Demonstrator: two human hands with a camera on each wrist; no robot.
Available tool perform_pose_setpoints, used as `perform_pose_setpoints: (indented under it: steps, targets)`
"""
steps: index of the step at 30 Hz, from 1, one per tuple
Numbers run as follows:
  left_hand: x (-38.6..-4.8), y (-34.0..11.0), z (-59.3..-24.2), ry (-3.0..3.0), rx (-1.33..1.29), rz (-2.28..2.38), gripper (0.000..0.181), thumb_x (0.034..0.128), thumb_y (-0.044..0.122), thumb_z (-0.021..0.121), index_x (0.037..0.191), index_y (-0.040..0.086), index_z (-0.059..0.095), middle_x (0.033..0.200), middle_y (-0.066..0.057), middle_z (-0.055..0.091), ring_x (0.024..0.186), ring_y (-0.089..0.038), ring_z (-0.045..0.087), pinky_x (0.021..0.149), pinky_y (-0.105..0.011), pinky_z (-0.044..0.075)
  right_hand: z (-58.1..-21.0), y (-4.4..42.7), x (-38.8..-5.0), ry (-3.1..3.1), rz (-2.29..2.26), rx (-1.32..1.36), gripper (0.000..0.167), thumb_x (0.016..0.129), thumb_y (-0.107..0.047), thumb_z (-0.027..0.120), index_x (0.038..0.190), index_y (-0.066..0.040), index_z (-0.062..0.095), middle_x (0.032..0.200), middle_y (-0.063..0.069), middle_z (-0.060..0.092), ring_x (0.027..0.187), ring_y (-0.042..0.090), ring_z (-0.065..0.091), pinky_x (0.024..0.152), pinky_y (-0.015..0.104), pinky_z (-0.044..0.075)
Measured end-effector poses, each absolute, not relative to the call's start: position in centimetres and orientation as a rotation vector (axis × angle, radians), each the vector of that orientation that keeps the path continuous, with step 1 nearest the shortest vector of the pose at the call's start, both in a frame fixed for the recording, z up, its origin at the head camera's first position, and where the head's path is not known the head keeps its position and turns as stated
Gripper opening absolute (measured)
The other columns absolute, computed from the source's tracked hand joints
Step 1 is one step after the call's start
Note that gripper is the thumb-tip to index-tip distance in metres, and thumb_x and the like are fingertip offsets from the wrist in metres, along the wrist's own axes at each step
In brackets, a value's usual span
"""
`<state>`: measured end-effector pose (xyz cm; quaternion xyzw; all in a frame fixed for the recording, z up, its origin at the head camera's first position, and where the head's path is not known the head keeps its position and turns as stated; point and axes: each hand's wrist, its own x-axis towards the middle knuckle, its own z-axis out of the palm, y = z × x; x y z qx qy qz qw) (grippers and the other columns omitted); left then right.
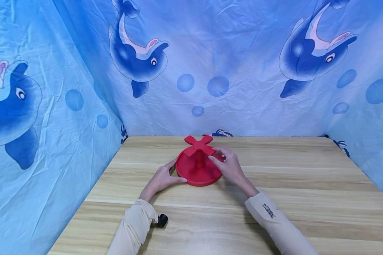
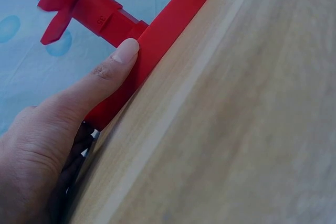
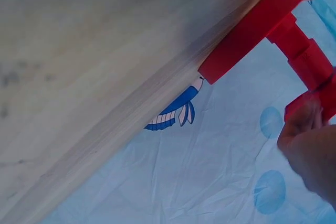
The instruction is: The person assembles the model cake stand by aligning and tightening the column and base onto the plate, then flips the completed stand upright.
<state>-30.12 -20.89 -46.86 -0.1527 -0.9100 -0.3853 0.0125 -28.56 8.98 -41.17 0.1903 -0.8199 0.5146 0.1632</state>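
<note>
A red round tray-like base (image 1: pixel 196 177) stands on the table, its low rim (image 2: pixel 168 24) raised all round. From its middle rises a stepped red post (image 2: pixel 102 17) with a number that looks like 35. A red four-armed cross (image 1: pixel 199 143) sits on top of the post. My left hand (image 1: pixel 162 180) grips the base at its left side, the thumb (image 2: pixel 126 52) pressed on the rim in the left wrist view; its other fingers are mostly hidden. Beside the cross, my right hand (image 1: pixel 229 165) pinches the end of the near right arm.
A light wood-grain table (image 1: pixel 274 166) lies under everything. Blue cloth (image 1: pixel 242 106) printed with dolphins and bubbles hangs behind the table and at both sides. A small black object (image 1: pixel 162 220) sticks out at the left sleeve's cuff.
</note>
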Motion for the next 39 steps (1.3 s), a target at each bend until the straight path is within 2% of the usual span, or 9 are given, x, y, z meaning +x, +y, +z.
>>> perform_pose_setpoints:
  steps: [5,12,15,19,21,29,39]
  targets:
    - [-30.1,-20.9,-46.8,-2.833,-0.480,-1.198,0.112,0.0719,0.061,0.090,0.162,0.017,0.038,0.158,-0.010,0.046,0.145,-0.031,0.041,0.114,-0.053,0.040,-41.0,9.6,-28.2,-2.329,1.502,0.545,0.037,0.093,-0.013,0.079,0.128,-0.004,0.070,0.115,0.007,0.071,0.103,0.025,0.065,0.082,0.037,0.059]
    - [-30.1,-20.8,-46.9,-2.823,-0.472,-1.214,0.111,0.0714,0.059,0.091,0.161,0.018,0.040,0.156,-0.007,0.048,0.143,-0.030,0.044,0.112,-0.054,0.042,-41.0,10.2,-28.6,-2.278,1.551,0.435,0.035,0.095,-0.016,0.076,0.124,0.001,0.068,0.105,0.010,0.070,0.096,0.026,0.065,0.077,0.027,0.057]
    - [-30.1,-20.8,-47.0,-2.827,-0.462,-1.215,0.111,0.0717,0.059,0.090,0.161,0.018,0.040,0.156,-0.007,0.048,0.142,-0.030,0.043,0.111,-0.054,0.043,-41.0,10.1,-29.0,-2.284,1.542,0.436,0.043,0.095,-0.018,0.078,0.131,0.002,0.065,0.108,0.013,0.071,0.100,0.027,0.066,0.079,0.031,0.058]
    - [-30.1,-20.8,-47.0,-2.836,-0.446,-1.209,0.111,0.0718,0.060,0.090,0.161,0.019,0.039,0.156,-0.008,0.048,0.142,-0.031,0.043,0.110,-0.054,0.043,-41.2,9.8,-29.3,-2.300,1.495,0.504,0.054,0.095,-0.014,0.077,0.142,0.002,0.057,0.125,0.018,0.067,0.113,0.033,0.064,0.087,0.045,0.059]
    - [-30.1,-20.9,-47.0,-2.838,-0.443,-1.207,0.111,0.0718,0.060,0.090,0.161,0.019,0.039,0.157,-0.009,0.048,0.142,-0.031,0.043,0.110,-0.054,0.044,-41.3,9.6,-29.4,-2.306,1.482,0.534,0.054,0.096,-0.012,0.076,0.144,0.001,0.056,0.130,0.019,0.064,0.117,0.034,0.063,0.089,0.049,0.059]
    - [-30.1,-20.9,-47.0,-2.843,-0.447,-1.199,0.111,0.0718,0.061,0.089,0.161,0.019,0.040,0.157,-0.008,0.048,0.143,-0.031,0.043,0.110,-0.054,0.044,-41.3,9.4,-29.3,-2.323,1.475,0.542,0.042,0.098,-0.009,0.072,0.138,-0.002,0.062,0.124,0.014,0.065,0.112,0.029,0.061,0.087,0.045,0.059]
    - [-30.2,-20.9,-47.0,-2.840,-0.457,-1.194,0.110,0.0720,0.061,0.089,0.161,0.020,0.040,0.157,-0.007,0.047,0.143,-0.031,0.043,0.110,-0.054,0.043,-41.2,9.3,-29.2,-2.337,1.463,0.525,0.041,0.098,-0.010,0.072,0.137,-0.003,0.063,0.123,0.013,0.066,0.111,0.028,0.062,0.086,0.043,0.059]
